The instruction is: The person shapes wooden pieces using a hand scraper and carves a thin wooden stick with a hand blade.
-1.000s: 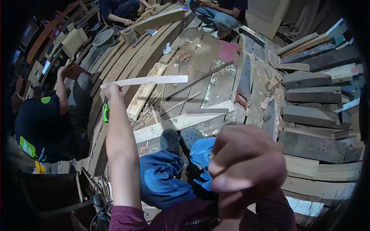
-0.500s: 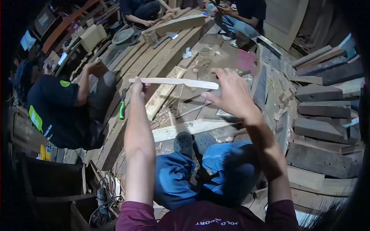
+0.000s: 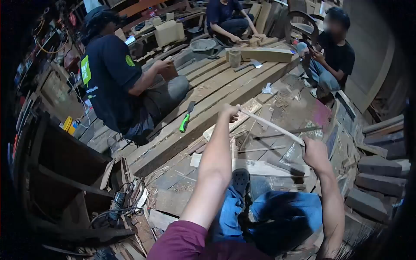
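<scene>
A slim, pale wooden strip [image 3: 272, 125] is held out in front of me above the littered floor, slanting down from left to right. Its far left end is gripped by my left hand [image 3: 231, 112], with the fingers closed round it. At the lower right end, my right hand [image 3: 315, 151] is closed on the wood. Below the strip lie a pale board [image 3: 268, 167] and thin offcuts. To the left of my left hand, a chisel with a green handle [image 3: 185, 122] rests on the long timber beams [image 3: 216, 100].
A person in a dark shirt [image 3: 110, 65] sits on the left, holding a brown block. Two other people [image 3: 229, 17] [image 3: 336, 56] sit farther back. Stacked wood blocks [image 3: 379, 167] line the right. A power tool with a cable [image 3: 118, 200] lies lower left.
My view has swung to the left. The strip has gone from nearly level to slanting down rightward, with its narrower side showing. My right hand has lowered and now closes round its end.
</scene>
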Available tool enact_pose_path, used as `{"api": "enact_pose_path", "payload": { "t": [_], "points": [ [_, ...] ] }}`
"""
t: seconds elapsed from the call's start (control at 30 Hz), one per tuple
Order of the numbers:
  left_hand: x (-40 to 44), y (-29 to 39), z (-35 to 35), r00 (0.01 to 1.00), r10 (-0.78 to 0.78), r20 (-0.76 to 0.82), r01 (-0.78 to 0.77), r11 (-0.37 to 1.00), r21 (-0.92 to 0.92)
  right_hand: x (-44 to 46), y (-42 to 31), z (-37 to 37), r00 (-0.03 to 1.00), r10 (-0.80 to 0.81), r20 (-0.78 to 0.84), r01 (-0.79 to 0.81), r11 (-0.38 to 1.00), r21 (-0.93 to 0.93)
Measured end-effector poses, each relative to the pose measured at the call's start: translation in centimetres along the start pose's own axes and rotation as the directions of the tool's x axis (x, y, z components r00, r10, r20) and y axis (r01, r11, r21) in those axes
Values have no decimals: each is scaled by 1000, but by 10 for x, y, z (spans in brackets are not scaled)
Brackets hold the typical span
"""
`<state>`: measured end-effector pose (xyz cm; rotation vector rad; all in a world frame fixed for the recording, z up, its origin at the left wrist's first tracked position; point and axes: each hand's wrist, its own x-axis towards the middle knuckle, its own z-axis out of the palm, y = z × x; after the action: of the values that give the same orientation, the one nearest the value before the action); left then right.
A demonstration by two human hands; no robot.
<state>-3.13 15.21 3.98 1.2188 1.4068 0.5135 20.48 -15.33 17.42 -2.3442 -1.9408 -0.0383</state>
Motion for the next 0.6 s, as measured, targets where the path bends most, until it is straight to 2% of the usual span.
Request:
{"api": "enact_pose_path", "payload": {
  "t": [0.07, 0.17, 0.2, 0.23, 0.27, 0.3, 0.37, 0.43, 0.53, 0.6],
  "points": [
    [4, -5, -7, 999, -15, -42, 29, 935, 353, -2, 6, 3, 999, -6, 38, 7, 1000, -22],
    [11, -30, -34, 1000, 3, 15, -9, 920, 391, -10, 10, 0, 993, -4, 118, 6, 1000, -17],
    [0, -31, -54, 998, -59, -7, 57, 904, 424, -15, 11, -2, 991, -1, 132, 3, 1000, -18],
    [31, -57, -77, 998, 44, -40, -12, 816, 577, -19, 15, -6, 989, 7, 145, -4, 1000, -19],
    [18, -66, -98, 978, 67, -200, 72, 784, 617, -23, 13, -12, 988, 18, 151, -15, 1000, -16],
    [30, -84, -128, 960, 78, -270, 127, 737, 664, -24, 15, -15, 983, 17, 180, -14, 1000, -21],
    [20, -114, -161, 904, 36, -427, 278, 708, 650, -23, 23, -10, 970, 3, 242, 6, 999, -37],
    [21, -134, -174, 882, 72, -466, 327, 620, 713, -17, 39, 2, 948, -42, 315, 60, 997, -46],
    [47, -164, -179, 833, 101, -545, 402, 567, 719, -9, 65, 45, 935, -285, 212, 313, 944, -110],
    [64, -181, -182, 833, 114, -542, 368, 617, 696, -5, 82, 89, 938, -283, 201, 288, 958, 8]
  ]
}}
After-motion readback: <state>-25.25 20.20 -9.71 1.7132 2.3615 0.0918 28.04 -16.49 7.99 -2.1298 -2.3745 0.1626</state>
